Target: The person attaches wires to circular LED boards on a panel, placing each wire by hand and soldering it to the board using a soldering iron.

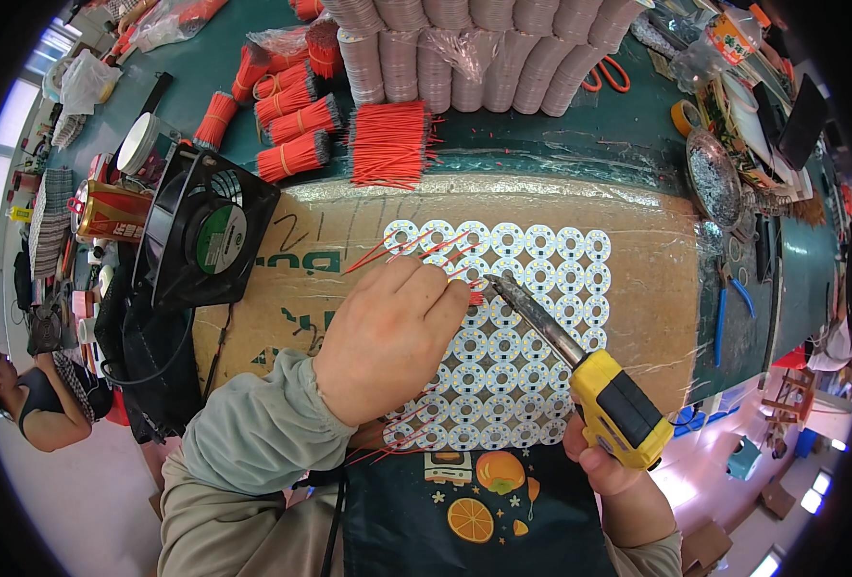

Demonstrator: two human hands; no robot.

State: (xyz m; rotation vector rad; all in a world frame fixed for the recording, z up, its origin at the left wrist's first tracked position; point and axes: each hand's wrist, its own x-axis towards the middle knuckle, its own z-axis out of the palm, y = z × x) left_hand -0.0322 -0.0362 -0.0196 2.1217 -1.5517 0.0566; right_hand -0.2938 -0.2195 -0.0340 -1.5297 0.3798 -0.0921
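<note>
A grid of round white LED boards [506,344] lies on a cardboard sheet in front of me. My left hand [388,337] is over its left part, fingers pinched round thin red wires [476,298], whose ends poke out by the fingertips. My right hand [609,476] grips a yellow and black soldering gun [623,409] at the grid's lower right. Its metal barrel slants up and left, and the tip is close to a board just right of my left fingers. Red wires stick out leftward from boards in the top rows and the bottom rows.
A black fan [205,231] stands at the left, near a red and gold can [113,212]. Behind the cardboard [647,288] are red wire bundles [388,144] and tall stacks of round boards [484,67]. Right: a metal dish [713,178], blue-handled pliers [721,322]. A person sits far left.
</note>
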